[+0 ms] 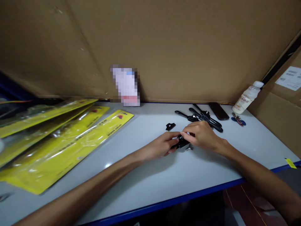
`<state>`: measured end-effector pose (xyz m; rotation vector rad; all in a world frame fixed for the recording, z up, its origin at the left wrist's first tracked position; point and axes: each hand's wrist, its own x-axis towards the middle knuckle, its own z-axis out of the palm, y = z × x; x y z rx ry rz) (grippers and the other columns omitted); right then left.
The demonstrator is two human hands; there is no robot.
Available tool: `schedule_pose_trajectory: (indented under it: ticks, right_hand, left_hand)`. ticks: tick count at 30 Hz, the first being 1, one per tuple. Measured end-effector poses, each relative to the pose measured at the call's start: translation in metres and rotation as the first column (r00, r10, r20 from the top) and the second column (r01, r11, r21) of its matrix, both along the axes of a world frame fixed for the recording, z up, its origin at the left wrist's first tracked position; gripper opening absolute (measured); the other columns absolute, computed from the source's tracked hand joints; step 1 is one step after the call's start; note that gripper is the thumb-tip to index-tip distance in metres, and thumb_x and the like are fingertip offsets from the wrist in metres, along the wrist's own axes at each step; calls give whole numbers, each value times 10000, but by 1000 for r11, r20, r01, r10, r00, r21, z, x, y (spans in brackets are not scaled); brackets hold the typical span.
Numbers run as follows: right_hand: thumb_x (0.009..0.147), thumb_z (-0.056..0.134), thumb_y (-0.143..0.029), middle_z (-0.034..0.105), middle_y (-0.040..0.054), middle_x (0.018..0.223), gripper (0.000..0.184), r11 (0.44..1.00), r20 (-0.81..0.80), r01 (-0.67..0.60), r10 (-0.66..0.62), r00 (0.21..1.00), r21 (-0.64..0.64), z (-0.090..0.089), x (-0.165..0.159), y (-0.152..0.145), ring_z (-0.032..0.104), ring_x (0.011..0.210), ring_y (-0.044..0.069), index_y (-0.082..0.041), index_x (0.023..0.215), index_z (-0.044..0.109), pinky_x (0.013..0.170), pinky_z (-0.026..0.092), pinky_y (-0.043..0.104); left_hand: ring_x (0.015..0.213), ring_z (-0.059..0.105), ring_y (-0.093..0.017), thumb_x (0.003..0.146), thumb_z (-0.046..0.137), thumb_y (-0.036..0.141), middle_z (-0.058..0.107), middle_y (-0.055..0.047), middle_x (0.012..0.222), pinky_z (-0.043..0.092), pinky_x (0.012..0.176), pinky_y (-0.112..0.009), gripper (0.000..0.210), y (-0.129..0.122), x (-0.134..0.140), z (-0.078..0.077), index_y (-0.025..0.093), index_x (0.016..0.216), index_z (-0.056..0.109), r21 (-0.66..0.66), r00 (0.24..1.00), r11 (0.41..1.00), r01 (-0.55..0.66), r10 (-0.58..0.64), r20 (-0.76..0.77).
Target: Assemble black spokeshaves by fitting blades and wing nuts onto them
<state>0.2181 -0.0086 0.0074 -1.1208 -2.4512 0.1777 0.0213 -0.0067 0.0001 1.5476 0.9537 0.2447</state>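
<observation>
My left hand [168,143] is closed around a black metal spokeshave [182,142] just above the white table. Over the same tool, my right hand [198,135] has its thumb and fingers pinched together against its upper side. Any small part between those fingertips is hidden. A bit of bare metal shows under the tool's right end. Beyond my left fingers lies a loose flat black plate [170,126] with a notched outline. Several more black spokeshaves [204,117] lie crossed in a pile behind my right hand.
Yellow cards in clear plastic packaging [94,138] spread over the table's left side. Along the back right are a dark phone [218,111], a small bunch of keys [238,119] and a tilted white bottle [248,98]. Cardboard walls [176,50] enclose the table [145,188].
</observation>
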Motion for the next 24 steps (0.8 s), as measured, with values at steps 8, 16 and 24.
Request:
schedule_pose_trajectory:
  ticks: [8, 16, 24]
  right_hand:
    - [952, 502, -274, 607, -6, 603, 362, 988, -47, -60, 54, 997, -146, -5, 1, 1, 434, 553, 91, -170, 662, 694, 574, 267, 270]
    - [922, 513, -220, 622, 18, 620, 304, 996, 140, 79, -84, 987, 41, 0, 2, 3, 439, 577, 119, -162, 678, 685, 604, 241, 288]
    - [865, 665, -291, 604, -23, 643, 151, 995, 135, -7, 21, 991, -97, 13, 11, 2, 468, 583, 114, -184, 949, 730, 598, 267, 244]
  left_hand:
    - [406, 257, -76, 934, 422, 337, 364, 100, 558, 211, 379, -183, 402, 1, 0, 0, 123, 1251, 547, 19, 1000, 1000, 9, -9, -9]
    - [372, 253, -66, 924, 450, 334, 389, 105, 558, 180, 347, -174, 465, 4, 0, -5, 124, 1335, 505, 31, 1000, 999, 21, -20, -12]
    - [372, 246, -52, 908, 475, 357, 404, 103, 572, 180, 336, -164, 400, 4, -1, -1, 129, 1224, 563, 71, 998, 996, 46, -49, 31]
